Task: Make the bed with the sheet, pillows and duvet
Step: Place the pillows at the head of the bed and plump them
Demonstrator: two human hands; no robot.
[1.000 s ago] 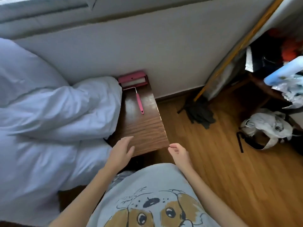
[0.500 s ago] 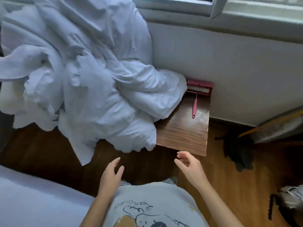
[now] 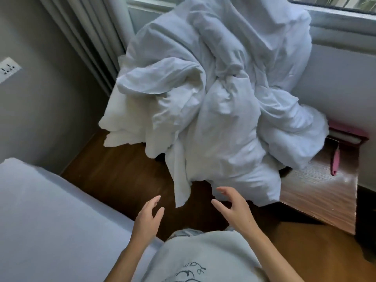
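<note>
A big crumpled heap of white bedding (image 3: 215,110) is piled on a low wooden bench (image 3: 321,192) under the window and hangs down over its front. The bare white mattress (image 3: 50,216) fills the lower left corner. My left hand (image 3: 147,219) hovers open above the floor, just right of the mattress edge. My right hand (image 3: 234,208) is open too, fingers spread, a little below the hanging edge of the bedding and not touching it. I cannot tell sheet, duvet and pillows apart within the heap.
A pink lint roller (image 3: 335,159) lies on the bench's right end by the wall. Grey curtains (image 3: 85,37) hang at the upper left, with a wall socket plate (image 3: 7,69) beside them. Dark wooden floor (image 3: 122,169) runs between mattress and bench.
The view has swung left, from the bench end and cluttered floor to the bedding heap and the mattress. Both hands stay open and have moved forward toward the bedding.
</note>
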